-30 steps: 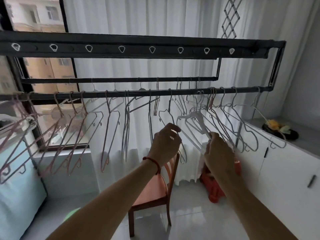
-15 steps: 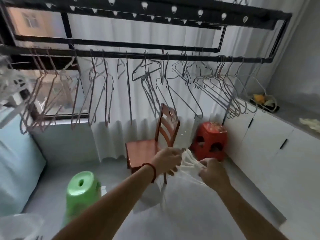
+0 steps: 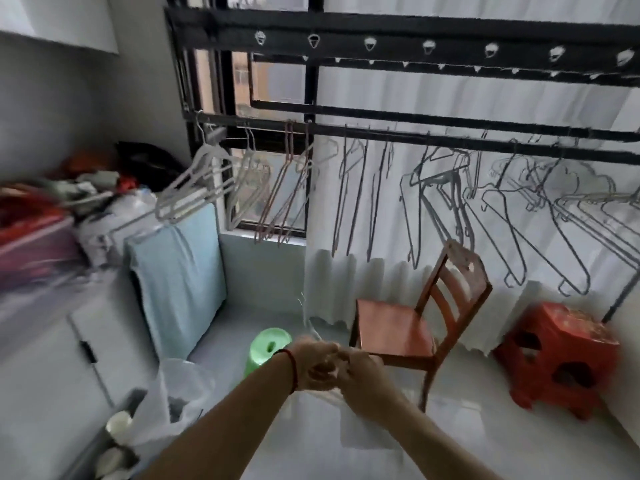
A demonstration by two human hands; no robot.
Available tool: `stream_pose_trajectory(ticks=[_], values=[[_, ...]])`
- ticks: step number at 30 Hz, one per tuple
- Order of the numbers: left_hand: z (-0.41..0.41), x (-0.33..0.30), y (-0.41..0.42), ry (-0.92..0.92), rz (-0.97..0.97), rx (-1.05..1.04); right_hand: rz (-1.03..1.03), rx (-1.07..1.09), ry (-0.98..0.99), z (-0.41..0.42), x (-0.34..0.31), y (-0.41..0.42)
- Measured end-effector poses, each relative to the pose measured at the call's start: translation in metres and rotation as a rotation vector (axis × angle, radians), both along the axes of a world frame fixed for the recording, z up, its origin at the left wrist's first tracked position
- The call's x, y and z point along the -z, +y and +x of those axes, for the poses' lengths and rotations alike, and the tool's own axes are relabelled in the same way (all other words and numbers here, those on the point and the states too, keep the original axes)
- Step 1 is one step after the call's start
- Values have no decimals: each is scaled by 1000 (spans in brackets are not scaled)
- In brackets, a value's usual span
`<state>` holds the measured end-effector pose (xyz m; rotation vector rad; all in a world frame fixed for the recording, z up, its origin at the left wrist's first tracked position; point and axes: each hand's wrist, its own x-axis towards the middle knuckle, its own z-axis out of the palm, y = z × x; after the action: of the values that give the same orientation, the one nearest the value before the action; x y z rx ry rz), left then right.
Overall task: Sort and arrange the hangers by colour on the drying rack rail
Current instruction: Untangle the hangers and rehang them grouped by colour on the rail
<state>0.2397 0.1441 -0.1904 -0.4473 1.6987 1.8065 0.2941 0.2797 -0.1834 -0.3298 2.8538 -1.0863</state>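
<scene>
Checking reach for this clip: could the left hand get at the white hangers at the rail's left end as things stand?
Probably not yet: the left hand is low and gripping a white hanger with the right hand; the white hangers hang unobstructed.

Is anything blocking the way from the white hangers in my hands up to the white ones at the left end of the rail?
Nothing visible does. Both hands hold the white plastic hangers low, with open air up to the black rail near the white hangers hung there.
</scene>
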Motion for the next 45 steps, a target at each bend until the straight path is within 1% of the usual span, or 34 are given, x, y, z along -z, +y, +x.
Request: stream_pose_trajectory(ticks=[4, 6, 7, 10, 12, 14, 15, 17, 20, 22, 24, 27, 29, 31, 33, 35, 37, 40, 42, 45], values=[[-3, -9, -50, -8, -15, -105, 2, -171, -157, -22, -28, -43], [0, -25, -66, 41, -48, -121, -74, -233, -226, -37, -47, -55], [0, -33, -74, 82, -97, -137, -106, -235, -198, -47, -58, -59], [-5, -52, -104, 176, -391, -167, -155, -169, 141, -86, -93, -66], [-7, -66, -122, 192, -481, -162, -235, -79, 347, -116, -113, -74], [-7, -82, -134, 227, -556, -158, -303, -10, 466, -149, -129, -84], [-8, -89, -139, 243, -598, -169, -307, 13, 496, -163, -139, -89], [-10, -108, -143, 283, -636, -174, -298, 56, 449, -191, -154, -101], [-18, -136, -146, 318, -639, -141, -280, 129, 221, -228, -168, -119], [-28, -149, -148, 349, -680, -85, -322, 121, 67, -243, -172, -130], [-44, -159, -152, 376, -719, -29, -408, 98, -47, -254, -172, -139], [-73, -171, -165, 412, -798, -7, -642, 123, -168, -267, -172, -150], [-88, -180, -174, 446, -762, -13, -763, 122, -232, -276, -171, -152], [-94, -194, -183, 483, -718, 6, -854, 90, -248, -280, -168, -152], [-99, -209, -188, 521, -733, 67, -938, 124, -175, -282, -166, -152], [-108, -224, -189, 576, -709, 115, -991, 232, -46, -285, -162, -150], [-125, -236, -188, 627, -677, 127, -978, 318, 70, -287, -157, -144], [-154, -251, -180, 687, -578, 80, -841, 385, 204, -284, -151, -130], [-173, -261, -170, 720, -461, 38, -857, 389, 197, -279, -151, -119], [-199, -269, -154, 769, -363, -19, -888, 399, 187, -271, -154, -109]])
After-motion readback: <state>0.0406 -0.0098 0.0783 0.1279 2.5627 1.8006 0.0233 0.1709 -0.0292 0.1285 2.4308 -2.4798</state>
